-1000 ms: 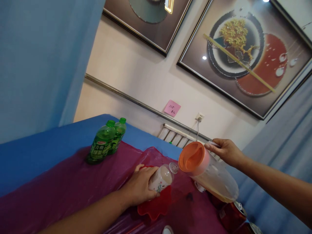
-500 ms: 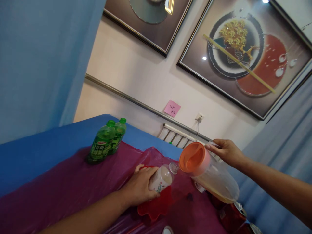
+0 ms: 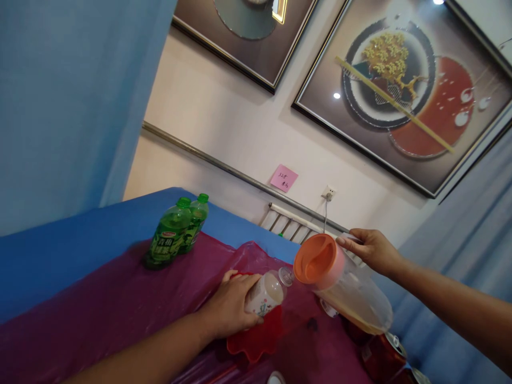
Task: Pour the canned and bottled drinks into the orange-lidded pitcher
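A clear bottle (image 3: pixel 264 294) with a printed white label is gripped by my left hand (image 3: pixel 230 305), over a red scalloped dish (image 3: pixel 256 338). Pale cloudy liquid shows inside it, and its mouth points right. My right hand (image 3: pixel 374 250) is closed on the handle of a translucent pitcher (image 3: pixel 360 298) with an orange lid (image 3: pixel 316 260). The pitcher lies tipped, lid toward the bottle's mouth, with some yellowish liquid along its lower side. Lid and bottle mouth appear to meet or nearly so; I cannot tell whether liquid is flowing.
Two green drink bottles (image 3: pixel 170 234) stand at the back left of the purple plastic sheet (image 3: pixel 120 298). Dark red cans (image 3: pixel 382 354) stand at the lower right. A white round item (image 3: pixel 276 377) shows at the bottom edge. Behind are a radiator (image 3: pixel 288 221) and a wall pipe (image 3: pixel 224 165).
The view has shifted very slightly. Both hands, the bottle and the tipped pitcher keep nearly the same positions.
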Demonstrator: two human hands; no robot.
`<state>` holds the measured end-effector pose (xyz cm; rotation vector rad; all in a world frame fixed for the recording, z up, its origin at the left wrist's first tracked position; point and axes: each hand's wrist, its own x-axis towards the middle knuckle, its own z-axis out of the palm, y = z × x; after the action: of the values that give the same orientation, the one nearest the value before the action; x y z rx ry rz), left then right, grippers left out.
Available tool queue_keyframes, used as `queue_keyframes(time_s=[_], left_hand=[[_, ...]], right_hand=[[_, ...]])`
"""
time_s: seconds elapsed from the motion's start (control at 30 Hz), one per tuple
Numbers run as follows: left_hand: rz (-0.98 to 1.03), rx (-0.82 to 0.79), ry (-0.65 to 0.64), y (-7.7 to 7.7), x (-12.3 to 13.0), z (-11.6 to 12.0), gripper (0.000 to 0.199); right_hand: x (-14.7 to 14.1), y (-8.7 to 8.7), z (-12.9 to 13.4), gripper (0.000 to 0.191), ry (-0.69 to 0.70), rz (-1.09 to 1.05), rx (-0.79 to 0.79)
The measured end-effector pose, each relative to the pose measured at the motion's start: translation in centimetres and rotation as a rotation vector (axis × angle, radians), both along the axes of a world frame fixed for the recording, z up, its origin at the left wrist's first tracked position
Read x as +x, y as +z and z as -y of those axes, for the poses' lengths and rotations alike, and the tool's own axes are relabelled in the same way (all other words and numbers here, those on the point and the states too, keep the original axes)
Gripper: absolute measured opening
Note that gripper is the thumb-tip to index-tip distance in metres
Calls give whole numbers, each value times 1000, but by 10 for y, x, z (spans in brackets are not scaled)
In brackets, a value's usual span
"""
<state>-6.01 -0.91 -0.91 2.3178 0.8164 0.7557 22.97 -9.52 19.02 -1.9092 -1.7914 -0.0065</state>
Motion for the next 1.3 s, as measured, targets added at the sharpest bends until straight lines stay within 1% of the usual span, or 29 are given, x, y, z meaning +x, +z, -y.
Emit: queue_keyframes(time_s=[0.37,0.57,0.7,0.9,1.0,1.17,1.3], left_hand=[[0,-4,1,1,1,0,73],[-5,10,4,-1,1,-1,76],[-2,17,-2,-1,0,0,73],[-3,2,2,0,0,1,75],[2,11,4,0,0,0,73],[3,13,5,-4,1,-1,77],[2,15,5,-3,0,-1,75]], right_hand=[[-2,1,-1,61,-8,17,7],[-5,2,-1,61,-26,8,-21],[-4,2,-2,61,-22,-10,-22],[-2,0,-2,61,-21,-14,-18],[-2,0,-2,62,-22,1,-17],[-1,0,-2,61,-9,-4,-17],[-2,1,-2,61,-14,0,-12]])
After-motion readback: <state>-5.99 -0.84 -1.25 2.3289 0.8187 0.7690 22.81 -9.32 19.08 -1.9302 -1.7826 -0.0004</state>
